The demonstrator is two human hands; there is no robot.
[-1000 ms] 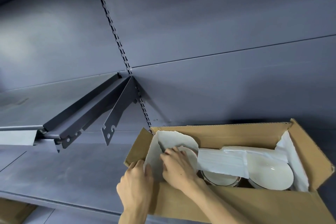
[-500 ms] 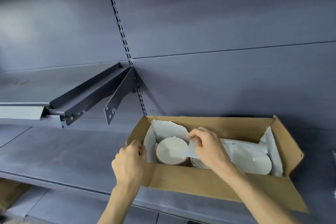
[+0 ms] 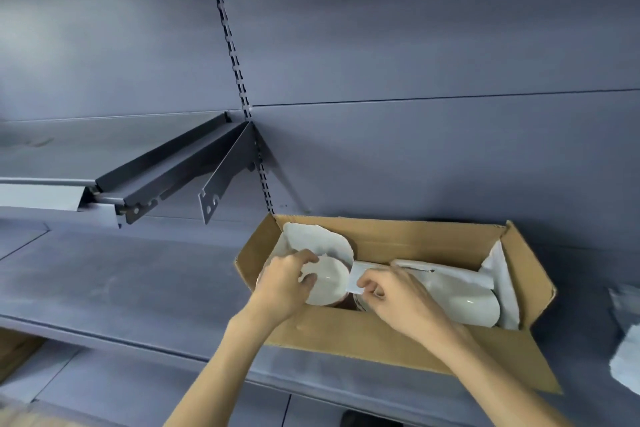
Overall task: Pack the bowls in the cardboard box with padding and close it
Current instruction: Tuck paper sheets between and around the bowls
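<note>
An open cardboard box (image 3: 398,340) lies on a grey shelf (image 3: 121,281). Inside it, a white bowl (image 3: 329,282) sits at the left end and another white bowl (image 3: 467,302) at the right. White padding sheets (image 3: 318,241) line the left end, the right end (image 3: 500,274) and lie between the bowls. My left hand (image 3: 282,284) grips the rim of the left bowl. My right hand (image 3: 391,295) pinches the edge of the white padding strip (image 3: 360,276) beside that bowl. A further bowl under my right hand is mostly hidden.
An upper shelf bracket (image 3: 225,170) juts out at the left above the box. A slotted upright (image 3: 239,87) runs up the back wall. More white padding (image 3: 627,350) lies at the far right edge. A brown box corner (image 3: 14,350) shows below the shelf, lower left.
My left hand has moved from the box's left front corner into the box and taken the left bowl's rim. My right hand has come down and nearer with the padding strip.
</note>
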